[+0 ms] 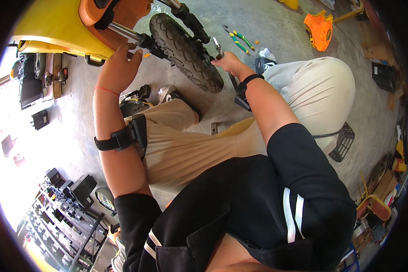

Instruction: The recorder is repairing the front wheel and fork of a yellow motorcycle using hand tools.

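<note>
At the upper left a small yellow and orange motorbike (54, 27) shows its front wheel, a knobby black tyre (186, 52) between two fork legs. My left hand (118, 70) is beside the left fork leg (127, 34), just under the orange bodywork. Its fingers are loosely bent, with thumb and forefinger apart and nothing seen between them. On the wheel's right side, near the axle, my right hand (231, 63) is closed round a hand tool with a silver end (217, 45); its exact kind is not clear. Green and yellow pliers (238, 39) lie on the floor beyond.
I sit low with my knees spread around the wheel. An orange plastic part (319, 31) lies at the far right, and a black pedal-like grate (342, 142) near my right knee. Black boxes and a metal rack (72, 226) stand at left; a folded chair (374, 206) is at right.
</note>
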Demonstrator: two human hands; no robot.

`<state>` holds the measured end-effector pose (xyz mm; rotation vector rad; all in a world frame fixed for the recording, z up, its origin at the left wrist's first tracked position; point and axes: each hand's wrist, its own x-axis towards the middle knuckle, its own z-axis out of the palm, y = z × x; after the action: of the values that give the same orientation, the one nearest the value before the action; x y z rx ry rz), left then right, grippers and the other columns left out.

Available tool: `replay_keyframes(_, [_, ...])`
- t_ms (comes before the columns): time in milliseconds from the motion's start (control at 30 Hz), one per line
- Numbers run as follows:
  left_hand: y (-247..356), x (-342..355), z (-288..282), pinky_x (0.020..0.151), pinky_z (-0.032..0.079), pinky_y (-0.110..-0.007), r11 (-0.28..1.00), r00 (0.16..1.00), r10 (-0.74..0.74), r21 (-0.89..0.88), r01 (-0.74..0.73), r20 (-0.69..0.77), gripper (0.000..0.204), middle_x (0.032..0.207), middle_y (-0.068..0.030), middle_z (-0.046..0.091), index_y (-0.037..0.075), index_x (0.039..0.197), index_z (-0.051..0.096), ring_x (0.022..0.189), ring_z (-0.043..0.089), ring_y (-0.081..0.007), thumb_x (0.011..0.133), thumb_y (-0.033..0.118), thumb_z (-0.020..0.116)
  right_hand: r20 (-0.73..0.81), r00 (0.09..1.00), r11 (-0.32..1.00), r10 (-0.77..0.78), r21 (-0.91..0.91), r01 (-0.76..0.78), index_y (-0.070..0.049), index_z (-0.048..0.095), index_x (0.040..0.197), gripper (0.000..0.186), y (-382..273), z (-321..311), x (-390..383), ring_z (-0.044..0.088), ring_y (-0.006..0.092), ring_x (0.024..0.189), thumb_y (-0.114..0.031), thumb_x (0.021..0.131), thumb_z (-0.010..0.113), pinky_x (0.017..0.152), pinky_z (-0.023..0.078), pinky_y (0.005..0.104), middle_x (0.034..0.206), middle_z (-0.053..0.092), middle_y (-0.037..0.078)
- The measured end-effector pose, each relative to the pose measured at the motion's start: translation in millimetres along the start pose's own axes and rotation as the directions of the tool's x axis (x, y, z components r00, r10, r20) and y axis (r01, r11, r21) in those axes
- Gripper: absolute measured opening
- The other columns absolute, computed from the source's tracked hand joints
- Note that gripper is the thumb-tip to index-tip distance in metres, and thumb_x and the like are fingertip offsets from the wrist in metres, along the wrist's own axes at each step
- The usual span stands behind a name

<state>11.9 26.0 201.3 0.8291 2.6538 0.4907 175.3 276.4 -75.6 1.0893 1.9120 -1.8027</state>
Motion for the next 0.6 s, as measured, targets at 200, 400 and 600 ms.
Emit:
replay_keyframes(200, [14.0, 0.1, -1.3, 0.086, 0.050, -0.040, 0.999, 1.000, 0.015, 0.035, -0.015, 0.021, 0.042, 0.101, -0.0209, 0.069, 0.004, 0.118, 0.060, 0.097, 0.066, -0.0354, 0.092, 0.037, 0.057, -0.007, 0.979, 0.913, 0.205, -0.359, -0.194, 0.000, 0.064, 0.082, 0.018, -4.2, -27.1, 0.9, 0.059, 0.0245, 0.060, -0.018, 0.083, 0.067, 0.053, 0.045, 0.0399, 0.075, 0.063, 0.015])
replay_keyframes(400, [25.3, 1.4, -4.7, 0.081, 0.051, -0.037, 0.989, 0.992, 0.124, -0.076, -0.126, -0.029, 0.041, 0.100, -0.0206, 0.069, 0.001, 0.116, 0.060, 0.092, 0.068, -0.0325, 0.092, 0.034, 0.060, -0.043, 0.966, 0.655, -0.254, -0.743, 0.139, 0.002, 0.071, 0.091, 0.024, -18.3, -44.0, -14.1, 0.068, 0.0391, 0.085, -0.006, 0.078, 0.052, 0.071, 0.053, 0.0464, 0.092, 0.069, 0.026])
replay_keyframes(600, [32.0, -3.9, -6.4, 0.082, 0.051, -0.036, 0.989, 0.991, 0.136, -0.056, -0.136, -0.001, 0.042, 0.101, -0.0212, 0.069, 0.000, 0.116, 0.060, 0.094, 0.067, -0.0318, 0.093, 0.034, 0.059, -0.005, 1.000, 0.619, -0.004, -0.786, -0.001, 0.001, 0.072, 0.094, 0.028, -26.3, -65.7, -4.2, 0.067, 0.0410, 0.088, -0.004, 0.076, 0.052, 0.075, 0.052, 0.0459, 0.096, 0.069, 0.025])
